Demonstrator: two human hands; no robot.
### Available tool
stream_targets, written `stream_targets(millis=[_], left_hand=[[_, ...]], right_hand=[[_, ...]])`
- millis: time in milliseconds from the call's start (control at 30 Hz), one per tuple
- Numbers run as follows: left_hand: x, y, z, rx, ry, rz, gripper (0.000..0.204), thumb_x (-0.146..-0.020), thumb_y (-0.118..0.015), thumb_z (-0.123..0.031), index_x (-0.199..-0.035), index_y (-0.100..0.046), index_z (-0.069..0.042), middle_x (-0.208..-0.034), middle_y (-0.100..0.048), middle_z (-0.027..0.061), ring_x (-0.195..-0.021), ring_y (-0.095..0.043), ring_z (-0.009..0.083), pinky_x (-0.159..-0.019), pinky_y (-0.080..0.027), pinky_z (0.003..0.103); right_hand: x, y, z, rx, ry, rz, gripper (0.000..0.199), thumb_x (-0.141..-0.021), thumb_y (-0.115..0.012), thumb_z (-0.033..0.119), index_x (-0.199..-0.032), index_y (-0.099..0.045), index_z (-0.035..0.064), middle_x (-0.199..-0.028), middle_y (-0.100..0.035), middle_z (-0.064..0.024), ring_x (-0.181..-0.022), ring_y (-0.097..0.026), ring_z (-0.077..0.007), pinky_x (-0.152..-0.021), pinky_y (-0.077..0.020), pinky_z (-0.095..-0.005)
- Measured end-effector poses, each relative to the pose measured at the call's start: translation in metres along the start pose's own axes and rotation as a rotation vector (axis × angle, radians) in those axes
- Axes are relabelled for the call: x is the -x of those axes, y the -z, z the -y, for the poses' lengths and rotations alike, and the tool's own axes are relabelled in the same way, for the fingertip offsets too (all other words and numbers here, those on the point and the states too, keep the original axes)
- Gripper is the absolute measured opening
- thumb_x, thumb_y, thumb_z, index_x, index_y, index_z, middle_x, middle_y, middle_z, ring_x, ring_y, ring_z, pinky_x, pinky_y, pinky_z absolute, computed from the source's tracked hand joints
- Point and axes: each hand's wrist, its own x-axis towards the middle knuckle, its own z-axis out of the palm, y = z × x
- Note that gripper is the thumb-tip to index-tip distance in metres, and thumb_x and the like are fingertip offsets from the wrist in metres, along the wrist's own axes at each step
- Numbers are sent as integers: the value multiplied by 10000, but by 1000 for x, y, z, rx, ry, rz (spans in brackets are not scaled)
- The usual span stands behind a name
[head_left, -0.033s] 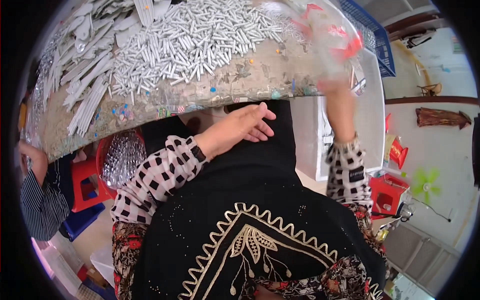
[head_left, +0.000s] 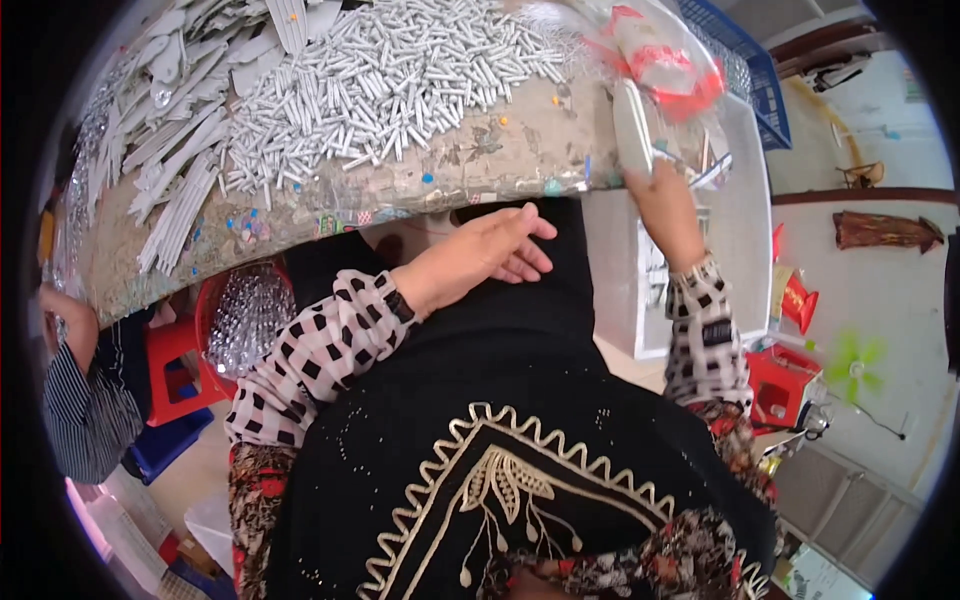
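Observation:
My right hand [head_left: 668, 208] is closed around the lower end of a long flat white piece [head_left: 632, 128] with a rounded tip. It holds the piece upright past the table's right edge, close to a clear plastic bag with red parts [head_left: 672, 62]. My left hand [head_left: 478, 255] hangs over my lap just below the table edge, fingers stretched out and nothing in it. A large heap of short white-grey rods [head_left: 380, 80] covers the far middle of the worn table [head_left: 480, 155]. To its left lie flat white strips [head_left: 180, 210] in loose piles.
A white bin [head_left: 615, 270] stands under my right forearm, and a blue crate [head_left: 770, 110] is beyond it. At left are a red basket of shiny clear pieces [head_left: 248, 318], a red stool [head_left: 172, 370] and another person's striped sleeve [head_left: 85, 410].
My right hand was blurred in motion by the plastic bag; now it shows clearly, slightly lower, with the white piece in its grip. My left hand has barely moved.

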Motion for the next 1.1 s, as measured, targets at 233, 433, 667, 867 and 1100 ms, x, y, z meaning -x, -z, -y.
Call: stream_targets(millis=[233,433,667,867,1100], left_hand=[[6,14,-15,223,-280,-98,477,-1023,-435,-386,-1310,-487,-9,-1110,-630,125,-975,-617,174,-877,-501,305],[17,13,-45,406,-530,-78,585,-1009,-436,-410,-1426,-351,-9,-1390,-482,166,-1213,-526,240,-1020,-434,382],[34,-6,-50,247,-601,-51,640,-977,-501,-431,-1450,-332,-35,-1438,-446,160,-1256,-505,233,-1042,-417,376],[37,-17,-52,177,-602,-55,724,-945,-530,-492,-1444,-330,-7,-1432,-443,194,-1258,-507,240,-1049,-416,366],[33,-25,-58,116,-570,-18,789,-921,-546,-535,-1441,-321,13,-1415,-448,224,-1271,-496,267,-1063,-405,374]], right_hand=[[13,29,72,-1147,-314,141,203,-963,-561,221,-1005,-578,23,-720,-557,-12,-569,-525,-102,-494,-407,-242],[56,4,93,-1886,-461,703,451,-973,-493,458,-987,-569,14,-529,-482,-36,-407,-368,-98,-417,-293,-231],[64,-11,87,-2041,-292,890,528,-937,-507,542,-1002,-578,23,-490,-476,-33,-381,-339,-96,-417,-265,-238],[68,-9,80,-2032,-262,856,527,-887,-600,522,-1022,-578,13,-509,-505,-42,-378,-371,-103,-421,-279,-250],[76,-2,70,-1956,-384,786,597,-811,-700,507,-1103,-574,2,-642,-578,-52,-428,-448,-115,-428,-307,-242]])
